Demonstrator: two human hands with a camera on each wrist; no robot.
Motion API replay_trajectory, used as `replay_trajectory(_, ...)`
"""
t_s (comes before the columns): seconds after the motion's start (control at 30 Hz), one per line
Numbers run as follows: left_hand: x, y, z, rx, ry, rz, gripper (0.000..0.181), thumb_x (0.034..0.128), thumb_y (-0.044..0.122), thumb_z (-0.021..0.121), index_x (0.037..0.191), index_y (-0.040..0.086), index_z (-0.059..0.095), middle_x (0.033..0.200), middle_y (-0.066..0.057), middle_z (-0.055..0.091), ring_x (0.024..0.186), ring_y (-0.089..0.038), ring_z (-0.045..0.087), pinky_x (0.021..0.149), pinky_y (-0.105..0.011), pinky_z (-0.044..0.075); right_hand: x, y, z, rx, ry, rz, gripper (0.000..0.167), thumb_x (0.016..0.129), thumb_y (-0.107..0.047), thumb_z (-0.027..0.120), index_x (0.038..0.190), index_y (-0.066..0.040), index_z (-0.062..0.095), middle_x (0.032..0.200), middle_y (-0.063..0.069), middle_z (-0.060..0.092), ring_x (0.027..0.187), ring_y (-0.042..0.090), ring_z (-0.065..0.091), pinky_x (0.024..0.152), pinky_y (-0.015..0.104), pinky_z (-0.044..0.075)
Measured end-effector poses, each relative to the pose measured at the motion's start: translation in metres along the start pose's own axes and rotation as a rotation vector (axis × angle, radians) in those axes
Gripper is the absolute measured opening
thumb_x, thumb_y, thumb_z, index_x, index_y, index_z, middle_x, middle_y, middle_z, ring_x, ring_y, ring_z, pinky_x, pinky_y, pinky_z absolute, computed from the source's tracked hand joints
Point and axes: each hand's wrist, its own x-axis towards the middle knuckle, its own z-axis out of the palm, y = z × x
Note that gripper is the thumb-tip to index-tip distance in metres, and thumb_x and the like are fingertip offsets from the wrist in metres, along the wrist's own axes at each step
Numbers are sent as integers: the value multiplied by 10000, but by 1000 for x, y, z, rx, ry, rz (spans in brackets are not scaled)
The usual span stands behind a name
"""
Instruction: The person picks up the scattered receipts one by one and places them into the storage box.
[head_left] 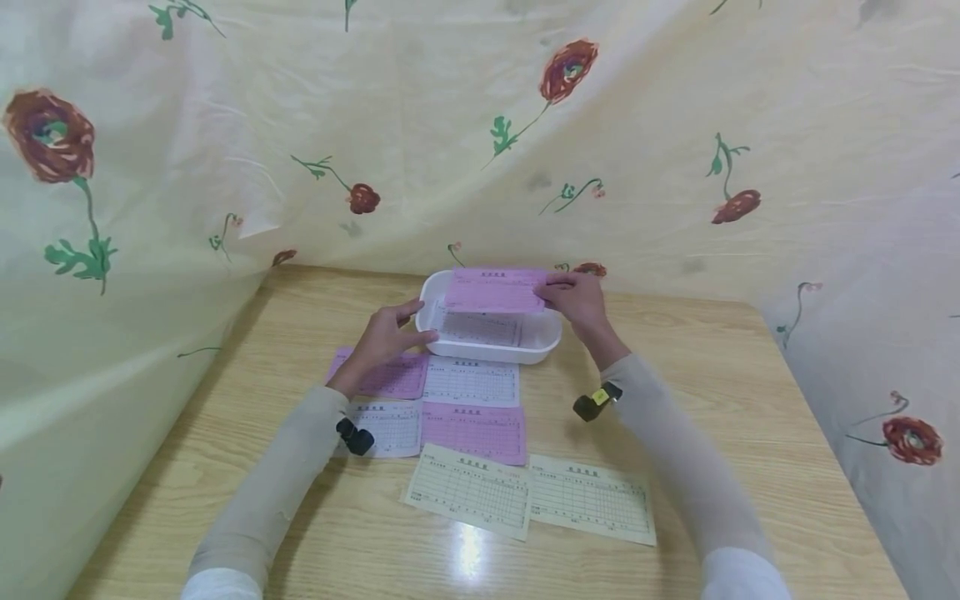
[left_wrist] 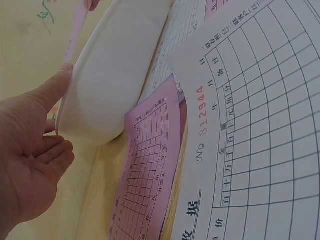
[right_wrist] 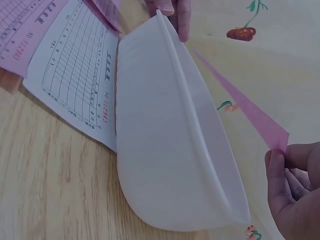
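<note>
Currently, a raised pink slip [head_left: 491, 292] hangs over the far side of a white tray [head_left: 495, 352] near the back edge of a wooden table [head_left: 735, 358], pinched at its right edge by a person's right hand [head_left: 577, 300]. The right wrist view catches the paper nearly edge-on, a gap showing between its near end and the tray's rim, its far corner close to that rim. A white slip [head_left: 480, 330] lies inside the tray.

At 6 o'clock from the tray, a white sheet [head_left: 471, 382] sits right against the near wall; whether it runs underneath cannot be told. A pink sheet [head_left: 472, 433] and a yellow sheet [head_left: 472, 492] follow in that direction, another yellow sheet [head_left: 592, 504] lies toward 5 o'clock, and a second pink sheet [head_left: 393, 379] and second white sheet [head_left: 390, 429] sit between 7 and 8. Toward 4 o'clock, uncovered wood runs past the right sleeve [head_left: 690, 467] to the table's edge. At 12, flowered cloth [head_left: 420, 100] rises close behind.

The left hand [head_left: 384, 335] grips the tray's 9 o'clock end, thumb and index finger spread apart on the rim, the other fingers loosely curled. The right hand reaches in at 3 o'clock, thumb and bent fingers pressed together on the paper.
</note>
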Motion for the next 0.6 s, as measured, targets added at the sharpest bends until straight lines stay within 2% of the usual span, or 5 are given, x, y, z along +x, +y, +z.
replay_trajectory(0.37, 1, 2, 0, -7, 1, 21, 781, 874, 278, 832, 1497, -9, 459, 1591, -125, 410, 1453, -329, 424, 1187, -435, 407, 9, -2, 25, -83, -9, 25, 314, 901, -55, 766, 1189, 49, 695, 1174, 245, 711, 1017, 329, 737, 920, 406, 623)
replay_trajectory(0.6, 0, 2, -1, -10, -10, -1, 799, 874, 295, 832, 1510, 4, 447, 1604, -119, 397, 1466, -335, 405, 1201, -446, 387, 11, 4, 38, -122, -35, 19, 276, 894, -55, 773, 1139, 56, 709, 1124, 245, 728, 953, 304, 752, 856, 354, 642)
